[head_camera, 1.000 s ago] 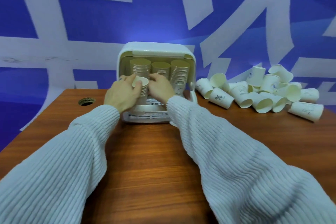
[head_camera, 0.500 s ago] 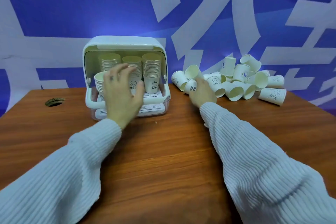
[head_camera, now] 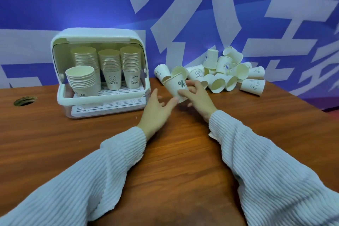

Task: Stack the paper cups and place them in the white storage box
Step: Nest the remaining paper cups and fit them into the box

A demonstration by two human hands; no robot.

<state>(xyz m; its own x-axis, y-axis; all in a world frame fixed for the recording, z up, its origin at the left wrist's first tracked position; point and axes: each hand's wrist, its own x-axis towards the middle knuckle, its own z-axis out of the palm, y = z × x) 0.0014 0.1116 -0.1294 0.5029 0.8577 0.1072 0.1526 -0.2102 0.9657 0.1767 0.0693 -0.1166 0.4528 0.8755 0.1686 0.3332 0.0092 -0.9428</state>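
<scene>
Holding % cup [head_camera: 177, 87] in right grip [head_camera: 197, 97]; left grip [head_camera: 157, 108] open beside; box [head_camera: 60, 95] front open

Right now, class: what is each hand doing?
Left hand: open, fingers reaching toward the cup, holding nothing.
Right hand: holding the paper cup marked with a percent sign.

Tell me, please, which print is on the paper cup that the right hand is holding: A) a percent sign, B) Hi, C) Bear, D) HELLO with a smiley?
A: the right hand grips a tilted paper cup whose side shows a percent sign, in front of the loose cup pile.
</scene>
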